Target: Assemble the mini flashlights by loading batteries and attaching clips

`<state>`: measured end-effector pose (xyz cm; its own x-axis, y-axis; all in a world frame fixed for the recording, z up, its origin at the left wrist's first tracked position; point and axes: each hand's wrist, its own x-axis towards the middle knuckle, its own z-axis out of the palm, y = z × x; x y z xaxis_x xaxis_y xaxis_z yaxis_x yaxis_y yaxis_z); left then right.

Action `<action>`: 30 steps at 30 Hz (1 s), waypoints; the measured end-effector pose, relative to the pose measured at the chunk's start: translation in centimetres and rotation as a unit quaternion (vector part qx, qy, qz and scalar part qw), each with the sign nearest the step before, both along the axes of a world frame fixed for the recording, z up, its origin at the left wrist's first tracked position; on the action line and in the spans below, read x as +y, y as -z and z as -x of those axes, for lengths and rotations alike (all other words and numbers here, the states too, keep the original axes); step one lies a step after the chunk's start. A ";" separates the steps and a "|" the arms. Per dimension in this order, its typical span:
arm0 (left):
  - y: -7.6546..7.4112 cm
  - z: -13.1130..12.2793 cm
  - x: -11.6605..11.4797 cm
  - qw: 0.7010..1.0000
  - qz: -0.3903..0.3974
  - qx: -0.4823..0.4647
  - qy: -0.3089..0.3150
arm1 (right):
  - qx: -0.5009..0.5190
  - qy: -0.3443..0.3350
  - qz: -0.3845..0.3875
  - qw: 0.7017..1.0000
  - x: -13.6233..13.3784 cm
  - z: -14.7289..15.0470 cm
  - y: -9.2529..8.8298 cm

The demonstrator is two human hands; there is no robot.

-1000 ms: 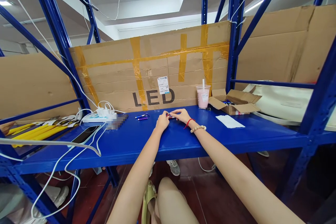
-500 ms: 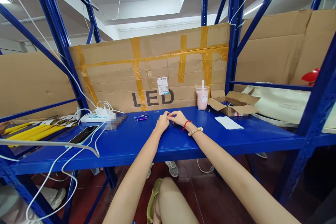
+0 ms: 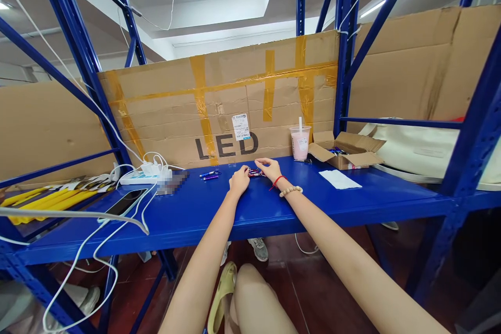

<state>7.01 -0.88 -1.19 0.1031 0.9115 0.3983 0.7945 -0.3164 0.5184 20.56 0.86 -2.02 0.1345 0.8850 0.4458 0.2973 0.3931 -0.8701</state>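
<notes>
Over the middle of the blue shelf, my left hand (image 3: 239, 180) is closed, its thumb and fingers pinched at the end of a small red-and-silver item (image 3: 256, 173). The item lies between my two hands, too small to tell its kind. Just to its right, my right hand (image 3: 271, 171) is open, with thumb and forefinger spread apart above the item. Left of my left hand, small blue and purple pen-like pieces (image 3: 210, 175) rest on the shelf (image 3: 266, 209).
A pink drink cup (image 3: 300, 143) stands at the back beside an open carton (image 3: 358, 160) holding small blue pieces. White paper (image 3: 340, 179) lies in front. At left are a power strip (image 3: 144, 175), a phone (image 3: 124, 203) and loose white cables. Cardboard (image 3: 176, 115) walls the back.
My right hand's fingers have parted from my left hand and spread. The red-and-silver item between the hands has come into sight. The view has shifted slightly.
</notes>
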 end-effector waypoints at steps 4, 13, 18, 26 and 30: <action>0.2 0.1 0.4 1.000 -0.004 -0.010 0.007 | -0.019 -0.044 0.009 0.999 -0.5 0.2 -0.1; 0.7 0.0 1.2 0.997 -0.011 -0.050 0.056 | -0.031 -0.075 0.015 0.997 -0.5 -0.3 -0.1; 0.8 0.0 1.4 0.991 -0.017 -0.071 0.115 | -0.044 -0.095 0.070 0.992 -0.7 -0.6 -0.1; 0.5 0.0 1.5 0.979 -0.034 -0.096 0.178 | -0.023 -0.105 0.123 0.987 -0.8 -0.9 -0.1; 0.4 -0.1 1.5 0.973 -0.042 -0.109 0.197 | -0.008 -0.110 0.133 0.985 -1.1 -1.1 -0.4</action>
<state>7.06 0.64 -1.61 0.3425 0.7814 0.5216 0.4776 -0.6229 0.6196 21.61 -0.21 -1.65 -0.0796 0.9776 0.1946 0.2443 0.2084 -0.9470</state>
